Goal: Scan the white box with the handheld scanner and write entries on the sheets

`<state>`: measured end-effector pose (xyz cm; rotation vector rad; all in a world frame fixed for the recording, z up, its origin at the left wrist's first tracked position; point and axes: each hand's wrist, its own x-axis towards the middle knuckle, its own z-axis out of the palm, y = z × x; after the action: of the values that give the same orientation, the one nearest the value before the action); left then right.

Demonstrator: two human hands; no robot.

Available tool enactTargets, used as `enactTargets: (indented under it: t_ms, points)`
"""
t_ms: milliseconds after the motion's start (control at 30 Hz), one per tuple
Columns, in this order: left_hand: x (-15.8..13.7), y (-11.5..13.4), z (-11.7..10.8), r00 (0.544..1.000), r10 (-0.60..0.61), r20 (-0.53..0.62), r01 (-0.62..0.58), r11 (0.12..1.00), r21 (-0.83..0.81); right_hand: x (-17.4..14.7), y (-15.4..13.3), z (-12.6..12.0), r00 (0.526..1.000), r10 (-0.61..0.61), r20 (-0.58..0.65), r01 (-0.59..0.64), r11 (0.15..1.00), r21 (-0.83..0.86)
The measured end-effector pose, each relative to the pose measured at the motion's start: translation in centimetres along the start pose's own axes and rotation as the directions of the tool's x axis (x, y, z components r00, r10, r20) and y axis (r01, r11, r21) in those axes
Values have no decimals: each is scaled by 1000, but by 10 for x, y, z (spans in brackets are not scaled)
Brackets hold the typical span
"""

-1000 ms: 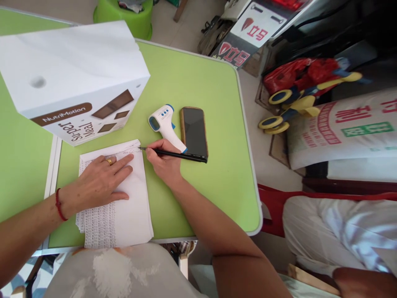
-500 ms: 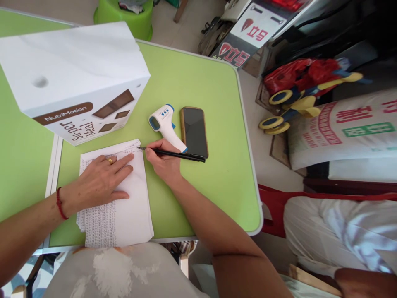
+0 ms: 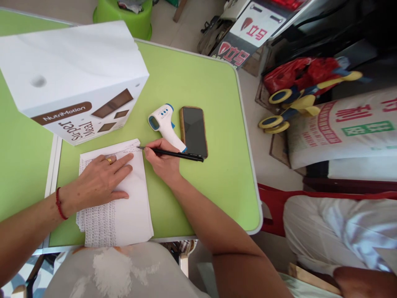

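My left hand (image 3: pixel 105 178) lies flat with fingers spread on a stack of white paper sheets (image 3: pixel 133 211), its left part covered with rows of handwriting. Between the fingers of my right hand (image 3: pixel 163 161) is a black pen (image 3: pixel 186 155), its tip at the upper right edge of the top sheet. Just beyond that hand lies a white and blue infrared thermometer (image 3: pixel 166 124), its handle end close to the pen. To its right rests a smartphone (image 3: pixel 194 130) in a brown case, screen up and dark.
A large white NutriMotion box (image 3: pixel 83 78) stands behind the papers on the green table (image 3: pixel 223 178). Past the table's right side are a red chair (image 3: pixel 273 207) with a seated person's clothed leg, a printed sack (image 3: pixel 344 128) and a red bag (image 3: pixel 297 74). A green stool (image 3: pixel 124 20) is behind.
Both hands, the pen and the papers keep nearly the same places. The whole view shifts very slightly left.
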<state>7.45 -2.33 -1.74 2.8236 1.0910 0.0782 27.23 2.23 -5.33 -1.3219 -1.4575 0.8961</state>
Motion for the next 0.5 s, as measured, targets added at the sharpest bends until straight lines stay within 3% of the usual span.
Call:
enactTargets:
  t_ms: [500]
  points:
    - [0, 0, 0, 1000, 1, -16, -1, 1000, 4, 0, -1, -1, 1000, -1, 15, 1, 1000, -23]
